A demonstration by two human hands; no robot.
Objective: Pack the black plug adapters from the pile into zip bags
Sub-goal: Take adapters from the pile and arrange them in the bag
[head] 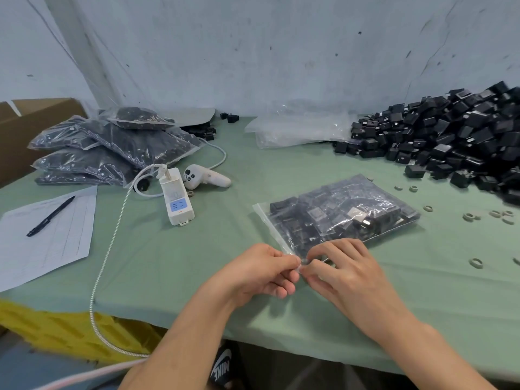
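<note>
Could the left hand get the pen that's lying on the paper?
Probably yes, once it lets go: the left hand and the right hand are pinching the zip bag at its edge. The pen lies uncovered on the paper, with only a white cable lying flat between.

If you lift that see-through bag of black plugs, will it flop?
Probably heavy for its size: the clear plastic zip bag bulges with black plug adapters. Its thin film would likely sag if lifted by the edge that the left hand and right hand pinch. Flat and lumpy, it should not roll.
</note>
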